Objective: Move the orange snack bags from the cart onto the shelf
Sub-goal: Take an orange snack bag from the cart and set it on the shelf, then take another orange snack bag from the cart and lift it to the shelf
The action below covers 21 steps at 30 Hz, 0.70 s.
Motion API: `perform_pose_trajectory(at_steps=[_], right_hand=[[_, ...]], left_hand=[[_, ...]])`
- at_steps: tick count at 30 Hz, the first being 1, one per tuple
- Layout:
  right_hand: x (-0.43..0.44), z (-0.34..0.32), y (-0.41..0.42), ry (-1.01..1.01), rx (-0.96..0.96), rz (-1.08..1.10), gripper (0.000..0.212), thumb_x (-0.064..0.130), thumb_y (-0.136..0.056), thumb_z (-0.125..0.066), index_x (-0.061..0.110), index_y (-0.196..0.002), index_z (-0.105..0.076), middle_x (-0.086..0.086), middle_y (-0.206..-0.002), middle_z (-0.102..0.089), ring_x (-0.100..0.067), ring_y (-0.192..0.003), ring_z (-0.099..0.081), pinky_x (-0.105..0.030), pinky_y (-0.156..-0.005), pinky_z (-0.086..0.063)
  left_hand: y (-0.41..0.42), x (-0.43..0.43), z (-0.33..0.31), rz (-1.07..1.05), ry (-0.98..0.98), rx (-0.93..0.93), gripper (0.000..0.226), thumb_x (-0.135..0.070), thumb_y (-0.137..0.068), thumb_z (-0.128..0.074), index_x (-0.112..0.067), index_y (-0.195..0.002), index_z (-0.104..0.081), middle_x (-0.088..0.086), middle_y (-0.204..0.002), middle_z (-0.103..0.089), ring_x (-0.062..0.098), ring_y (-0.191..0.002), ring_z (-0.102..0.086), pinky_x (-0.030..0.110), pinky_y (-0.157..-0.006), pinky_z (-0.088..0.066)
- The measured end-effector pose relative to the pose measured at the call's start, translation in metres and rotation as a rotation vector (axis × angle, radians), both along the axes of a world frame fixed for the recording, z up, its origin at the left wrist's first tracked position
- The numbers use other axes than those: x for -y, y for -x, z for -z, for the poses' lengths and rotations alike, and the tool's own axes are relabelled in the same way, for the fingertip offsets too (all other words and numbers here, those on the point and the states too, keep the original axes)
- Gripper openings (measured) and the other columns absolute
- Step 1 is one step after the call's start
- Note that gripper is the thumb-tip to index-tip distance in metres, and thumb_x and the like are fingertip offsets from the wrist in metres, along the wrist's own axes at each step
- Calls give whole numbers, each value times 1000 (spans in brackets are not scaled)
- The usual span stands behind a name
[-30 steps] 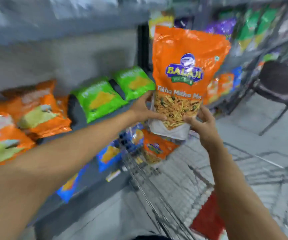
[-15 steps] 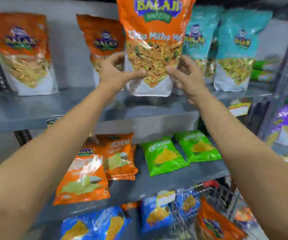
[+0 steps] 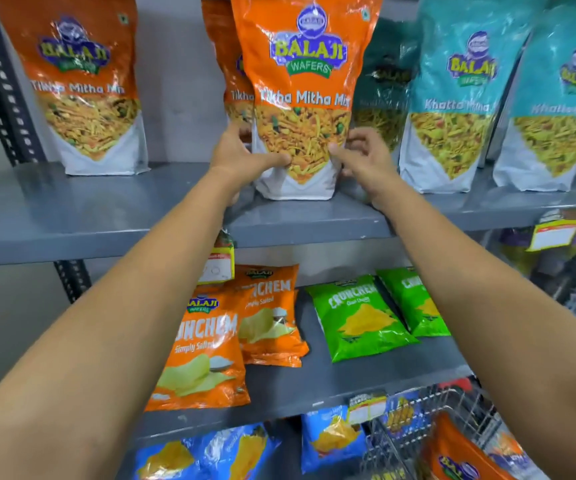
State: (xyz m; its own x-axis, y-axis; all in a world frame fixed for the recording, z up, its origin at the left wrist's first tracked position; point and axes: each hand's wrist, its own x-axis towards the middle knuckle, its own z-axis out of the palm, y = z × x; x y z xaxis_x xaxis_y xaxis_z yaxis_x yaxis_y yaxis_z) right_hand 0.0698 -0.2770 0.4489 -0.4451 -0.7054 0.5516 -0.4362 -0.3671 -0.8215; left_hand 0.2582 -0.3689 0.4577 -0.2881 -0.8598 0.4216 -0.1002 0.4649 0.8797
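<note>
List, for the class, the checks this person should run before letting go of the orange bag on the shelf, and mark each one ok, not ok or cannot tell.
1. Orange bag base on the grey shelf: ok.
2. Bag upright: ok.
3. Left hand and right hand steady both sides: ok.
4. Clear of the teal bag: ok.
5. Leans on the orange bag behind: cannot tell.
6. More orange bags in the cart: ok.

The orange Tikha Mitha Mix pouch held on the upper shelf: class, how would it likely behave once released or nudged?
The orange Tikha Mitha Mix pouch stands tall on a narrow white base, so a nudge near the top could probably tip it. Its glossy film looks slippery. The left hand and right hand dent its lower sides, suggesting soft walls and loose contents.
</note>
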Motion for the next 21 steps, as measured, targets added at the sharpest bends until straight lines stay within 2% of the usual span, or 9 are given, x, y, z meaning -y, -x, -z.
perform_pose_trajectory(at_steps=[2,5,6,8,11,13,15,18,21], right_hand=[[-15,-2,-9,188,39,217,32,32,-84,-67,22,-72,-40,5,-68,-41,-6,-64,-41,-21,-66,-37],[-56,13,-13,293,99,480,43,36,-90,-55,25,-58,-29,7,-57,-32,2,-53,-38,-16,-59,-35],[-75,27,-9,266,143,532,42,34,-91,-51,25,-55,-30,4,-55,-36,0,-56,-43,-19,-62,-39],[-116,68,4,221,274,602,39,36,-83,-47,24,-47,-43,6,-50,-44,-13,-62,-44,-39,-69,-41],[-186,153,24,-92,338,701,24,34,-79,-40,30,-56,-46,9,-61,-52,-4,-57,-39,-28,-63,-34],[-237,230,31,-172,615,781,28,22,-93,-38,28,-65,-38,2,-63,-53,5,-43,-45,-17,-50,-38],[-276,301,28,-333,869,833,26,22,-96,-35,18,-74,-47,-4,-67,-57,-6,-43,-52,-17,-43,-42],[-304,378,33,-556,1046,927,37,39,-95,-34,13,-75,-52,-18,-83,-55,-24,-62,-46,-31,-57,-40],[-314,432,51,-729,1099,943,35,42,-81,-50,9,-71,-55,-18,-78,-58,-29,-72,-53,-47,-76,-49]], left_hand=[[-7,-13,1,-142,89,27,69,-35,-57,-86,-12,-111,-49,3,-109,-53,21,-105,-55,32,-90,-48],[-13,-51,14,-381,468,165,39,-32,-65,-73,-16,-93,-50,13,-96,-62,27,-90,-58,34,-78,-42],[-8,-68,23,-337,556,156,29,-30,-67,-67,-15,-89,-55,11,-86,-63,27,-84,-60,34,-75,-42],[9,-103,49,-171,622,168,19,-29,-67,-60,-15,-81,-60,3,-70,-60,24,-74,-61,34,-71,-45],[49,-153,110,-12,712,291,13,-28,-70,-61,-17,-76,-60,6,-76,-66,28,-81,-61,39,-78,-43],[82,-186,168,132,558,297,9,-22,-70,-66,-14,-74,-63,7,-76,-68,26,-76,-61,33,-74,-41],[117,-219,233,314,192,362,7,-15,-70,-71,-12,-72,-65,5,-73,-69,19,-69,-61,29,-69,-46],[166,-263,331,411,-302,566,12,-15,-69,-75,-12,-77,-67,11,-84,-74,16,-72,-61,15,-64,-40],[207,-287,402,367,-658,740,26,-19,-62,-80,-17,-78,-60,10,-90,-70,21,-84,-62,27,-75,-48]])
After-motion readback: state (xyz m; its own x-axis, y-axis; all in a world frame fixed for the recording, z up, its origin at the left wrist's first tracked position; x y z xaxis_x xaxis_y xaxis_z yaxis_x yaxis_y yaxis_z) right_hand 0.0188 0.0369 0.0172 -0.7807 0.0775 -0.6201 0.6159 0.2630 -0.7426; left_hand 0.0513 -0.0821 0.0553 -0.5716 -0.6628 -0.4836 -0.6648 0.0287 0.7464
